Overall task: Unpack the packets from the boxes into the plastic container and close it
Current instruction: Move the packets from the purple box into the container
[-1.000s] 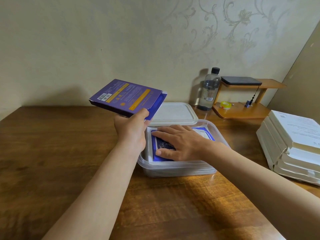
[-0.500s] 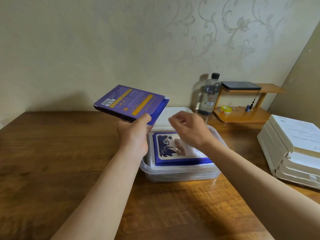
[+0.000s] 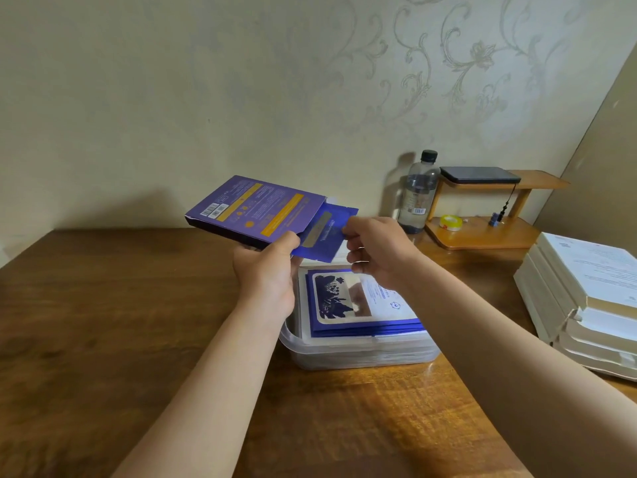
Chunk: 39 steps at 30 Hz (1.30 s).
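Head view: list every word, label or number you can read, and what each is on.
Nothing reads clearly enough to quote.
Purple box: barcodes and yellow bands of print, too small.
Blue packet sticking out of the box: pale line of print, blurred.
Top packet in the plastic container: small print, blurred.
Bottle: label with barcode, unreadable.
Stack of papers: faint lines, unreadable.

My feed shows a clear black-capped plastic bottle (image 3: 418, 194) beside a two-tier wooden shelf (image 3: 482, 238) holding a yellow tape roll (image 3: 451, 222), plus white paper stacks (image 3: 586, 291).
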Each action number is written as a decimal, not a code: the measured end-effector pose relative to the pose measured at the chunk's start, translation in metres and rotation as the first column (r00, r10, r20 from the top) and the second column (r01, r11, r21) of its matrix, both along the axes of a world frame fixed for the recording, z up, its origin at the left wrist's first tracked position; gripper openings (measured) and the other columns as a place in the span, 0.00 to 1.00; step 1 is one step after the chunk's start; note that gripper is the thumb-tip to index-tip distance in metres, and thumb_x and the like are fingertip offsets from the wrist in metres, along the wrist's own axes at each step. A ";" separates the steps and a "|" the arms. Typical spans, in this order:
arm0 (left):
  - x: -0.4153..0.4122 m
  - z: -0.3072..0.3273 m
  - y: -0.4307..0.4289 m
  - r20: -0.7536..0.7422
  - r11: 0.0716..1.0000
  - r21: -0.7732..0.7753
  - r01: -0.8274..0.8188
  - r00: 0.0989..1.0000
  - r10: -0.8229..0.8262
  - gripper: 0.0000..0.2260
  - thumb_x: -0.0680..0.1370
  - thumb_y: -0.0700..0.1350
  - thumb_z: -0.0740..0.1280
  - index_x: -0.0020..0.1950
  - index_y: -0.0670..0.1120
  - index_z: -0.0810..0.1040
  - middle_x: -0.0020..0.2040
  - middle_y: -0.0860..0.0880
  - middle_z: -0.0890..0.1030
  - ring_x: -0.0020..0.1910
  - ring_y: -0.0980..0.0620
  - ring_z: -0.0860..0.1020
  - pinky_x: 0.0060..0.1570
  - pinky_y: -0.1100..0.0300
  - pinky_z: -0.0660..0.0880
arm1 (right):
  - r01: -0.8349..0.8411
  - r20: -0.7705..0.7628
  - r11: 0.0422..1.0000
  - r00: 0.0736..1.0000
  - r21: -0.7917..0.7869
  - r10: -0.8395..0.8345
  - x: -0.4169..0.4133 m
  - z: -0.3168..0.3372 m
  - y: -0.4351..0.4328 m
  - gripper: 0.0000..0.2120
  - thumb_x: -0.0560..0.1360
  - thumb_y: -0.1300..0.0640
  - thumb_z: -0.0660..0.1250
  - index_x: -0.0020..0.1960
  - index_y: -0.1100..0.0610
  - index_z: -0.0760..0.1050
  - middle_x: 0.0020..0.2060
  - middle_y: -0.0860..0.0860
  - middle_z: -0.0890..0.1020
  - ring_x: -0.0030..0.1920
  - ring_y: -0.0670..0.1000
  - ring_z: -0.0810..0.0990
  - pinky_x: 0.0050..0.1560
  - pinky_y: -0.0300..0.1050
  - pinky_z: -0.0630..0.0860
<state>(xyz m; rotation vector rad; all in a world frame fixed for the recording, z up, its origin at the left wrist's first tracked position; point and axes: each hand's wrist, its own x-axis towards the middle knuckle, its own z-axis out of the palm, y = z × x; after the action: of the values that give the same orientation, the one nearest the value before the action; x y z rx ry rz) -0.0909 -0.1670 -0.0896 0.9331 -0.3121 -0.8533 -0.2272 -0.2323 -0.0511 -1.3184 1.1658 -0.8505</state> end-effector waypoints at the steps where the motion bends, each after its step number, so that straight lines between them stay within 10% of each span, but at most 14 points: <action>1: 0.001 0.000 -0.001 -0.012 1.000 0.001 -0.010 1.000 0.010 0.22 0.74 0.31 0.73 0.66 0.41 0.72 0.54 0.46 0.85 0.48 0.50 0.87 0.39 0.58 0.83 | 0.013 -0.005 1.000 1.000 0.004 -0.013 -0.005 0.000 0.000 0.06 0.73 0.60 0.66 0.39 0.60 0.76 0.29 0.52 0.73 0.27 0.52 0.72 0.30 0.44 0.70; 7: 0.002 -0.001 -0.002 0.001 0.999 0.023 -0.036 0.999 0.036 0.23 0.73 0.32 0.75 0.65 0.42 0.72 0.52 0.48 0.84 0.45 0.53 0.87 0.41 0.59 0.82 | 0.066 -0.227 0.950 0.964 -0.305 -0.140 -0.024 -0.002 0.002 0.07 0.76 0.59 0.62 0.48 0.60 0.78 0.39 0.52 0.80 0.36 0.50 0.78 0.36 0.44 0.74; 10: 0.002 -0.001 -0.002 -0.001 0.998 0.035 -0.050 0.999 0.050 0.24 0.73 0.33 0.75 0.65 0.42 0.71 0.53 0.46 0.84 0.46 0.50 0.87 0.40 0.57 0.82 | -0.178 -0.393 0.526 0.857 -0.832 -0.332 -0.030 -0.015 0.004 0.19 0.72 0.65 0.67 0.63 0.57 0.76 0.54 0.54 0.79 0.53 0.53 0.79 0.50 0.49 0.79; 12: 0.000 0.000 -0.002 0.000 0.998 0.036 -0.044 0.999 0.044 0.24 0.73 0.33 0.75 0.66 0.42 0.71 0.54 0.45 0.85 0.47 0.49 0.87 0.40 0.55 0.83 | -0.483 -0.542 0.247 0.756 -0.840 -0.368 -0.028 -0.024 -0.001 0.28 0.69 0.65 0.71 0.68 0.57 0.75 0.62 0.59 0.77 0.62 0.61 0.76 0.56 0.55 0.76; 19: -0.007 0.006 0.005 -0.043 0.998 0.029 -0.059 0.997 0.061 0.23 0.74 0.35 0.76 0.64 0.43 0.71 0.53 0.48 0.84 0.45 0.51 0.87 0.37 0.56 0.83 | -0.481 -0.464 0.032 0.824 -0.876 -0.326 -0.021 -0.025 -0.004 0.14 0.79 0.55 0.62 0.57 0.59 0.83 0.53 0.56 0.84 0.54 0.60 0.82 0.54 0.56 0.78; 28: 0.001 0.018 0.012 -0.156 0.990 -0.030 -0.139 0.979 0.133 0.22 0.73 0.30 0.72 0.65 0.38 0.72 0.53 0.46 0.80 0.51 0.48 0.83 0.42 0.58 0.83 | 0.013 -0.108 0.379 0.949 -0.925 -0.295 -0.069 0.001 0.009 0.10 0.80 0.63 0.62 0.58 0.58 0.80 0.46 0.47 0.82 0.43 0.43 0.79 0.40 0.34 0.78; 34: -0.008 0.024 0.020 -0.139 0.992 -0.045 -0.115 0.984 0.108 0.24 0.73 0.30 0.72 0.68 0.39 0.71 0.56 0.48 0.80 0.50 0.50 0.84 0.39 0.62 0.82 | 0.082 -0.199 0.889 0.961 -0.450 -0.190 -0.077 0.009 0.014 0.05 0.80 0.60 0.63 0.53 0.54 0.77 0.44 0.51 0.84 0.46 0.51 0.84 0.40 0.47 0.84; 39: -0.018 0.028 0.024 -0.131 0.996 -0.047 -0.073 0.989 0.067 0.24 0.74 0.30 0.72 0.68 0.38 0.71 0.55 0.49 0.80 0.41 0.54 0.84 0.38 0.63 0.82 | 0.099 -0.234 0.993 0.966 -0.072 -0.113 -0.074 -0.004 0.013 0.04 0.81 0.59 0.64 0.54 0.54 0.76 0.47 0.55 0.85 0.47 0.56 0.85 0.49 0.55 0.84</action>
<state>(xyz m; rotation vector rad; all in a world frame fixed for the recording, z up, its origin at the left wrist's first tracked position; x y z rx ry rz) -0.1091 -0.1431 -0.0617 0.8324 -0.1876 -0.8331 -0.3009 -0.2193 -0.0549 -1.4467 1.4187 -0.8248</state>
